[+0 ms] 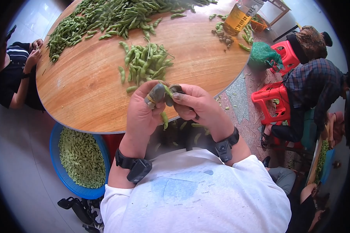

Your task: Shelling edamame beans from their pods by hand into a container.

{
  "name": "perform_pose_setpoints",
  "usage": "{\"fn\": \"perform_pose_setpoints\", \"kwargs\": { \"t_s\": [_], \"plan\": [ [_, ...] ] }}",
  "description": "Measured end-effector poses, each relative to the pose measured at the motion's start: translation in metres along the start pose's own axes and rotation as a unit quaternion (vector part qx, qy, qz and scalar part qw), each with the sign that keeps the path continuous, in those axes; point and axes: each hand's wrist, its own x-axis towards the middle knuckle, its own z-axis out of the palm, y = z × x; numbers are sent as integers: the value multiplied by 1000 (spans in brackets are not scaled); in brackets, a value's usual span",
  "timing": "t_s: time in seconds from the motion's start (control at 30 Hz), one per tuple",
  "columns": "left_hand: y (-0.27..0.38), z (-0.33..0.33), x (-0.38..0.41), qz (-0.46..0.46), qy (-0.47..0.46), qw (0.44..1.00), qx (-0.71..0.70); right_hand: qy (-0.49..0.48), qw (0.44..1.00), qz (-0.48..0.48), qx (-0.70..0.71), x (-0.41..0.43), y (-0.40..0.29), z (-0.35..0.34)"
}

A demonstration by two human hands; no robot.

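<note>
My left hand [143, 104] and my right hand [197, 103] meet above the near edge of the round table. Pinched between their fingertips is a green soybean pod [168, 90]. A second pod [164, 120] hangs below the fingers of my left hand; what holds it is hidden. Grey covers wrap my thumb and fingertips, and a yellowish band circles the left thumb's cover [156, 93]. Just beyond my hands lies a small pile of soybean pods [147, 61], a few of them loose at its left side.
A larger pod heap [113, 20] covers the table's [84, 93] far left. A bottle of amber liquid [239, 19] stands far right. At lower left, a blue basin [55, 163] holds shelled beans [81, 157]. Red stools [271, 97] and several people [312, 81] are nearby.
</note>
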Motion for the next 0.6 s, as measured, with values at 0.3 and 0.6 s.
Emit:
{"fn": "perform_pose_setpoints", "kwargs": {
  "t_s": [0.3,0.6],
  "plan": [
    [-3,-2,-2,102,86,989,63,71,961,-101,-247,2,8,12],
    [-9,-2,-7,130,111,970,173,137,915,-154,-348,11,18,11]
  ]
}}
